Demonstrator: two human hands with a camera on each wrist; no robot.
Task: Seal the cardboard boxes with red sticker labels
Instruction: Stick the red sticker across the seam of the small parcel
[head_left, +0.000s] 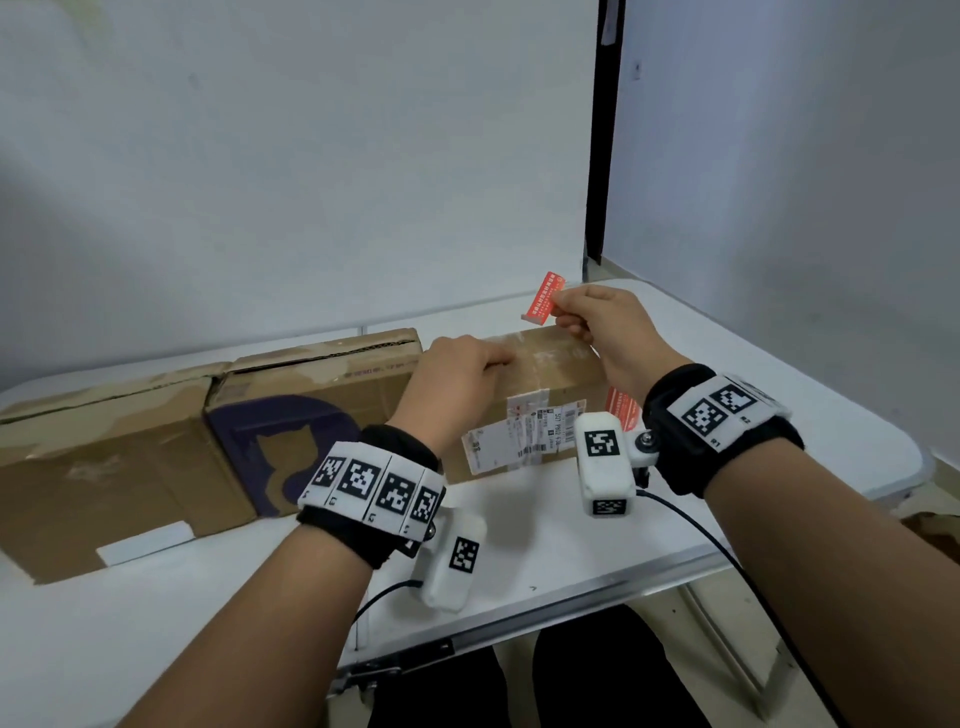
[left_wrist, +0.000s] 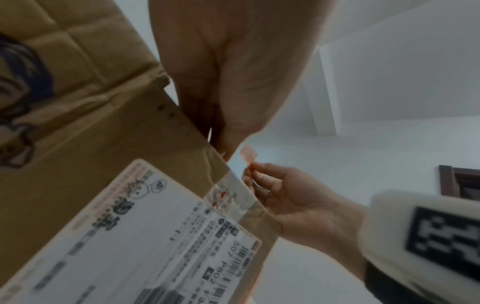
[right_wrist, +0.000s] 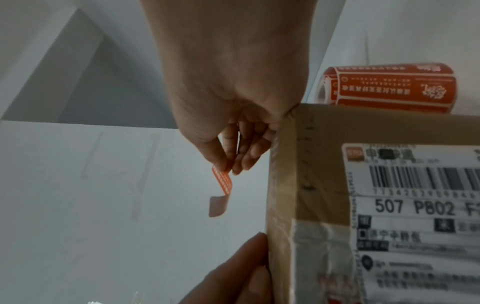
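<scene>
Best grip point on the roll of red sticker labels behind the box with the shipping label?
Probably across its curved outer wall, from above. The roll of red sticker labels seems to lie on its side on the white table behind the brown cardboard box, its open core facing sideways, so the box blocks a frontal approach. The right hand pinches a peeled red sticker; the left hand rests on the box.

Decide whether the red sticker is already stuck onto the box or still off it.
Off it: the right hand pinches the red sticker in the air above the box, its free end curled.
</scene>
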